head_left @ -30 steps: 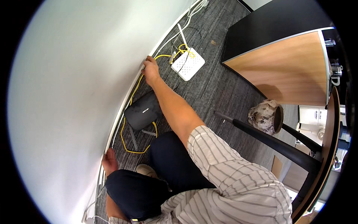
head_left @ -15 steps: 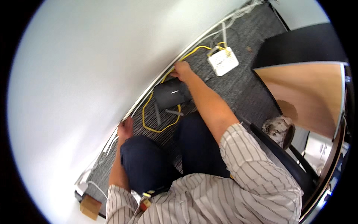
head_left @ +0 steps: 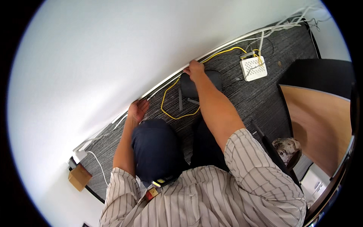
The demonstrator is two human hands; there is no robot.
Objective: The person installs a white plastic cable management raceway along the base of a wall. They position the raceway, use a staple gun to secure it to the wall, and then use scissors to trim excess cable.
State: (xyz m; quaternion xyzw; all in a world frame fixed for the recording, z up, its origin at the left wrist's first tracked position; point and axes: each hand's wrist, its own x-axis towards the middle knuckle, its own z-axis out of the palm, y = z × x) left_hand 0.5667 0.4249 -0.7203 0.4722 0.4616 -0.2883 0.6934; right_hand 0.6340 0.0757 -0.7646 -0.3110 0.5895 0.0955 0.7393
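Observation:
My left hand [head_left: 138, 109] rests at the foot of the wall, palm partly showing and fingers stretched apart, beside a white cable [head_left: 157, 91] along the skirting. Farther right, my right hand [head_left: 196, 70] is at the skirting with its fingers bent together; what they pinch, if anything, is hidden. A yellow network cable [head_left: 162, 103] passes by that hand and loops over the carpet. Below my right hand and partly covered by my forearm lies a black router [head_left: 188, 86] with grey antennas [head_left: 180, 100].
A white router [head_left: 249, 75] with cables plugged in lies on the dark carpet [head_left: 242, 102]. Wooden furniture [head_left: 317, 121] stands at right, near a brownish bundle [head_left: 286, 148]. A white plug [head_left: 79, 155] and brown box [head_left: 79, 178] are at lower left.
The view has turned, so the scene sits differently in the picture. My left hand's fingers now show spread. My right hand remains by the skirting above the black router.

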